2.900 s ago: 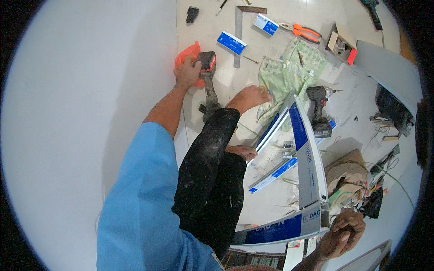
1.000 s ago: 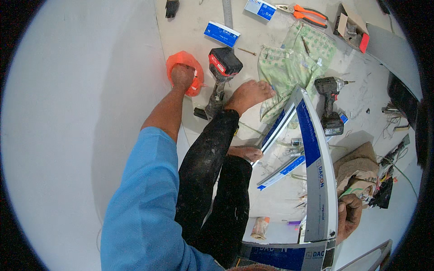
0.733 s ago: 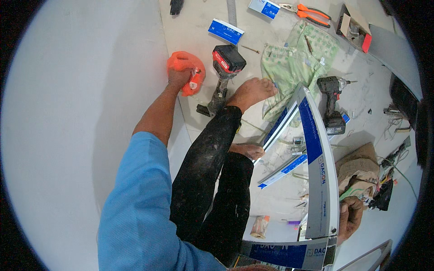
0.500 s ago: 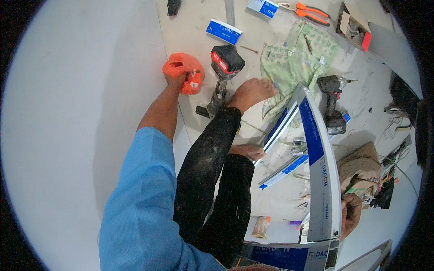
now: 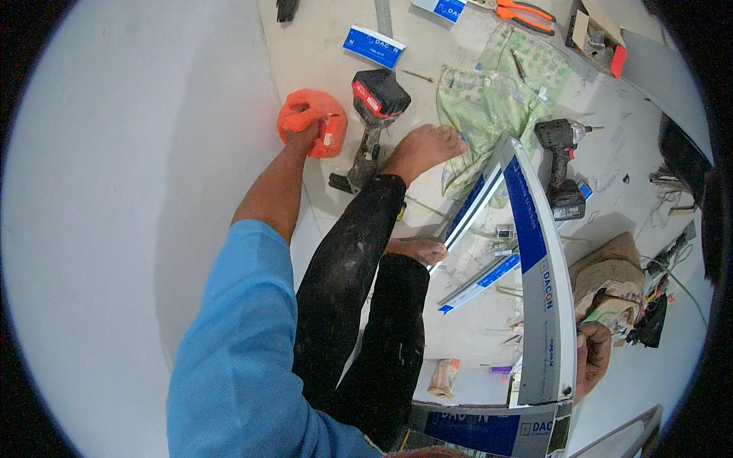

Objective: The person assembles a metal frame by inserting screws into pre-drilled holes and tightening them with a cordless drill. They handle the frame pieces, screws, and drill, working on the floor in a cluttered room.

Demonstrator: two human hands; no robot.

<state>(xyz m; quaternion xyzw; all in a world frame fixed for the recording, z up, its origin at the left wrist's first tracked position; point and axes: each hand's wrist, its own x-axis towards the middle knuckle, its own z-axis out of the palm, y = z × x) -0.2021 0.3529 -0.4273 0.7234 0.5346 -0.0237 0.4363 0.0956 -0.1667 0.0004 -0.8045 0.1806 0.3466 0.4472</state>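
Observation:
My left arm, in a blue sleeve, stretches out to a crumpled orange plastic bag (image 5: 330, 114). Inside its mouth, the fingers of my left hand (image 5: 304, 139) are hidden by the plastic. At the right, my right hand (image 5: 592, 359) curls its fingers at the outer edge of a white profile frame (image 5: 548, 320) with blue and grey protective film, near its lower right corner. The frame stands tilted beside my legs. A cordless power tool (image 5: 371, 122) with a black and red battery lies right of the bag, close to my bare foot.
A green patterned cloth (image 5: 496, 99) lies beyond my foot, with a cordless driver (image 5: 563, 168) to its right. Orange-handled pliers (image 5: 525, 15), an open box (image 5: 599, 42) and a cut blue-filmed piece (image 5: 374, 47) are farther off. A brown sack (image 5: 611, 267) sits behind the frame.
My left hand has pushed deeper into the orange bag, whose plastic now covers the fingers. My right hand keeps its place on the frame. The view has shifted slightly.

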